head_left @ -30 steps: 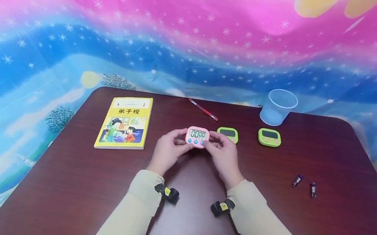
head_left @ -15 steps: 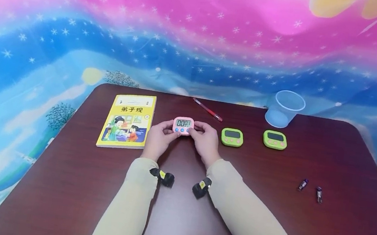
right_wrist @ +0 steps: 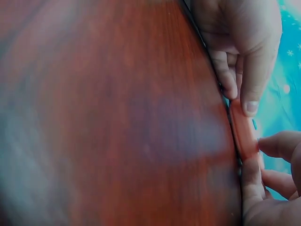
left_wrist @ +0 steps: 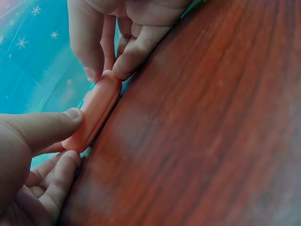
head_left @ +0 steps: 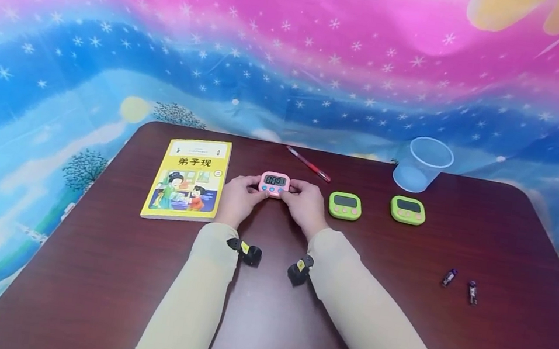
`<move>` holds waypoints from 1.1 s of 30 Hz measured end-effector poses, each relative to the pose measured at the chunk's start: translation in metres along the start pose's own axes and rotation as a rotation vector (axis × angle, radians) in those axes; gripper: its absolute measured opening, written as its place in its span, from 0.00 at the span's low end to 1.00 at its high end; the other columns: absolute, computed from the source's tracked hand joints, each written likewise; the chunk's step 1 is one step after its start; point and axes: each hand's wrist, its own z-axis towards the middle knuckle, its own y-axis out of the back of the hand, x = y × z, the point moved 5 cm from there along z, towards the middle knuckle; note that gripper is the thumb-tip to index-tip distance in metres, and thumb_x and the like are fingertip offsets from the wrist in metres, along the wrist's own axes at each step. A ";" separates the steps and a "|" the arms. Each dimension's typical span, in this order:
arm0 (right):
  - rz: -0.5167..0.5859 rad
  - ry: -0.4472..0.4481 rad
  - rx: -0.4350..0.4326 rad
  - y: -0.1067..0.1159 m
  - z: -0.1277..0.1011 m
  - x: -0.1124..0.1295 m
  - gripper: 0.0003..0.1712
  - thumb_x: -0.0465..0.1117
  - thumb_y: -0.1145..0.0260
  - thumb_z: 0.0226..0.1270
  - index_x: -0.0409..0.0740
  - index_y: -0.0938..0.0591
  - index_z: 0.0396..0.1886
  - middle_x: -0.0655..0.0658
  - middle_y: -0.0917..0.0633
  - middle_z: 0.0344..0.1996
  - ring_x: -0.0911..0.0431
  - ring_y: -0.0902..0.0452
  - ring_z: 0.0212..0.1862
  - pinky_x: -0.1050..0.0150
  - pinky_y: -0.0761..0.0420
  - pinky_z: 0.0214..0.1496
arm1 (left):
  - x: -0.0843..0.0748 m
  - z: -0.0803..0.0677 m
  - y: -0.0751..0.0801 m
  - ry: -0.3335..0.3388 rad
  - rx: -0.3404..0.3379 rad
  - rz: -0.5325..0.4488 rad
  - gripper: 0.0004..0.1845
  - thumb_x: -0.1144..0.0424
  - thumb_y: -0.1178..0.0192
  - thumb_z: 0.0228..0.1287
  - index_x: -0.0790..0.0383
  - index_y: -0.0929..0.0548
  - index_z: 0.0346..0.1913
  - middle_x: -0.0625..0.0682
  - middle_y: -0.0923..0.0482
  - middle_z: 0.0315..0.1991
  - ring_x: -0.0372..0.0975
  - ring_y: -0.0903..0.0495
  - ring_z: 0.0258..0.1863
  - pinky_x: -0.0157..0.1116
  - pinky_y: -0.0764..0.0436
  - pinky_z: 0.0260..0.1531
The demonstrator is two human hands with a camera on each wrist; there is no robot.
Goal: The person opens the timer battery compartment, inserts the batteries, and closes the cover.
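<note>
I pinch the pink timer [head_left: 274,184] between both hands, my left hand [head_left: 237,197] on its left edge and my right hand [head_left: 304,203] on its right, fingers curled round it. It sits upright on the table [head_left: 400,308], between the book [head_left: 189,179] and a green timer [head_left: 345,205].

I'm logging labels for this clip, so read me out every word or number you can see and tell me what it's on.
"弟子规": title on the yellow book.
"00:00", roughly: display of the pink timer, held by the left hand and right hand; digits small.
Small print on the book: too small.
Green timers: screens dark, nothing readable.
Batteries: labels too small.
</note>
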 end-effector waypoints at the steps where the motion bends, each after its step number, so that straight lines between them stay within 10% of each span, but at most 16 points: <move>1: -0.005 -0.006 0.006 0.000 0.000 -0.001 0.24 0.41 0.31 0.68 0.38 0.19 0.62 0.42 0.14 0.48 0.52 0.19 0.49 0.57 0.17 0.55 | 0.000 -0.001 0.000 0.007 0.003 0.008 0.26 0.56 0.30 0.64 0.58 0.19 0.64 0.55 0.20 0.52 0.43 0.17 0.44 0.39 0.16 0.47; 33: 0.015 -0.012 0.025 0.016 -0.021 -0.007 0.28 0.40 0.31 0.68 0.40 0.23 0.67 0.42 0.18 0.54 0.51 0.18 0.51 0.57 0.17 0.56 | -0.007 -0.014 -0.004 0.037 -0.011 -0.017 0.25 0.56 0.26 0.59 0.59 0.19 0.57 0.52 0.18 0.50 0.43 0.20 0.44 0.40 0.17 0.48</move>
